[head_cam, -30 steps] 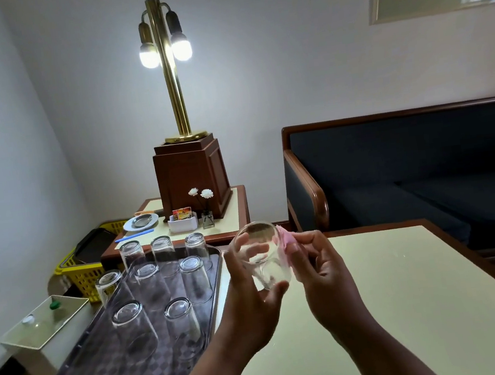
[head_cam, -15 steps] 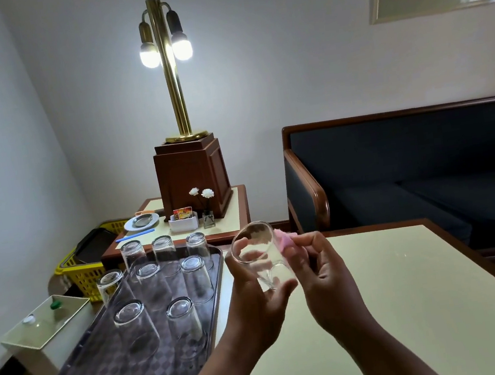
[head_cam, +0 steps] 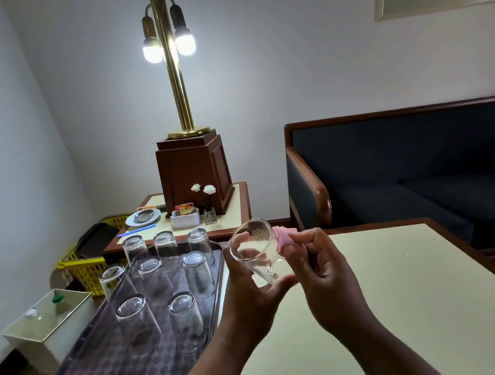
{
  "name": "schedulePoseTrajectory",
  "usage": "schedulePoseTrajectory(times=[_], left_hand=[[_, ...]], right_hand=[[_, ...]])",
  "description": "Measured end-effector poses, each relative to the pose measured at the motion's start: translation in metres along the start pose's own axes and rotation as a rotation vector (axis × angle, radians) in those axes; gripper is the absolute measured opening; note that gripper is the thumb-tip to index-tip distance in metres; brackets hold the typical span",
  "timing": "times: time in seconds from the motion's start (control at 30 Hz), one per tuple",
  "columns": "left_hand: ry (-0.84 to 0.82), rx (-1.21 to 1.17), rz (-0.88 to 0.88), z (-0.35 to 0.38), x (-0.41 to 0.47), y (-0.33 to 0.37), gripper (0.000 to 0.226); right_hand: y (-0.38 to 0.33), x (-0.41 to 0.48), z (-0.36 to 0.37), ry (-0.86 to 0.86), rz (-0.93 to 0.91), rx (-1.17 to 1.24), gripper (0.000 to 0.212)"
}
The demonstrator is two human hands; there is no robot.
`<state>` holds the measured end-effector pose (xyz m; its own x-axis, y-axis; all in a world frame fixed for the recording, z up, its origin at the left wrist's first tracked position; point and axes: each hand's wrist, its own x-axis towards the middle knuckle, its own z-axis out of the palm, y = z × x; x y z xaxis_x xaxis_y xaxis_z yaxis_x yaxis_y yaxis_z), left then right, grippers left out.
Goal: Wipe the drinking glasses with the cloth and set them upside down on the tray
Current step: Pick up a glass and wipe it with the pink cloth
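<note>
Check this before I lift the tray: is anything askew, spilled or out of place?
Nothing looks spilled or broken. All eight glasses on the tray stand upside down. Only the leftmost glass is a little odd: it sits hard against the tray's left rim, and I cannot tell whether it is fully inside.

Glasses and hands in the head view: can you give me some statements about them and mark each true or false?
1. The left hand holds a glass tilted in the air. True.
2. The cloth is blue. False: it is pink, pinched by the right hand at the glass's side.
3. The glasses on the tray stand upside down. True.
4. The lamp is switched off. False: its bulbs are lit.
</note>
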<state>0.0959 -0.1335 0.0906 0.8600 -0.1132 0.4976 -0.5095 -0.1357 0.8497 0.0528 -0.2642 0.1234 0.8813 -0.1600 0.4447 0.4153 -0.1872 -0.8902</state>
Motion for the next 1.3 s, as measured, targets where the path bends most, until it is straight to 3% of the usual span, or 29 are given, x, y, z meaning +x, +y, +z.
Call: schedulePoseTrajectory(times=[0.1, 0.17, 0.27, 0.4, 0.57, 0.63, 0.73, 0.8, 0.87, 0.97, 1.1, 1.2, 1.3], left_hand=[[-0.095, 0.022, 0.007, -0.001, -0.005, 0.000, 0.087], [-0.142, 0.054, 0.023, 0.000, -0.007, -0.003, 0.085], [-0.093, 0.116, 0.046, 0.002, -0.005, 0.000, 0.091], [-0.014, 0.041, 0.017, -0.004, -0.002, 0.005, 0.094], [-0.203, 0.033, -0.031, -0.006, -0.007, -0.003, 0.088], [-0.159, 0.084, 0.002, -0.005, -0.007, -0.004, 0.088], [-0.078, 0.092, 0.027, -0.010, -0.003, -0.005, 0.088], [-0.083, 0.076, 0.016, -0.016, -0.001, -0.007, 0.086], [-0.124, 0.102, 0.013, -0.019, -0.001, -0.011, 0.081], [-0.176, 0.322, 0.056, -0.020, -0.004, -0.018, 0.073], [-0.210, 0.521, 0.169, -0.018, -0.004, -0.023, 0.064], [-0.173, 0.556, 0.215, -0.018, 0.000, -0.024, 0.064], [-0.140, 0.616, 0.256, -0.022, 0.006, -0.025, 0.066]], right_hand=[[0.002, 0.002, 0.000, 0.017, 0.085, 0.042, 0.012], [-0.001, 0.001, -0.001, 0.022, 0.046, 0.026, 0.018], [-0.006, -0.002, -0.002, 0.011, -0.010, 0.016, 0.023], [0.000, 0.000, -0.002, -0.005, 0.092, 0.002, 0.013], [-0.004, -0.002, -0.001, 0.015, 0.016, 0.006, 0.024], [-0.006, -0.002, -0.001, 0.015, 0.019, 0.023, 0.026], [-0.004, 0.000, -0.001, -0.012, 0.163, 0.041, 0.026], [-0.002, 0.000, 0.000, -0.060, 0.280, 0.143, 0.024], [-0.001, 0.003, -0.002, -0.061, 0.385, 0.390, 0.026], [-0.003, 0.010, -0.010, 0.005, 0.378, 0.587, 0.026], [0.001, 0.007, -0.010, -0.157, 0.237, 0.262, 0.032], [0.006, 0.004, -0.005, -0.120, 0.100, -0.040, 0.023], [0.011, 0.008, -0.009, -0.136, 0.060, -0.158, 0.049]])
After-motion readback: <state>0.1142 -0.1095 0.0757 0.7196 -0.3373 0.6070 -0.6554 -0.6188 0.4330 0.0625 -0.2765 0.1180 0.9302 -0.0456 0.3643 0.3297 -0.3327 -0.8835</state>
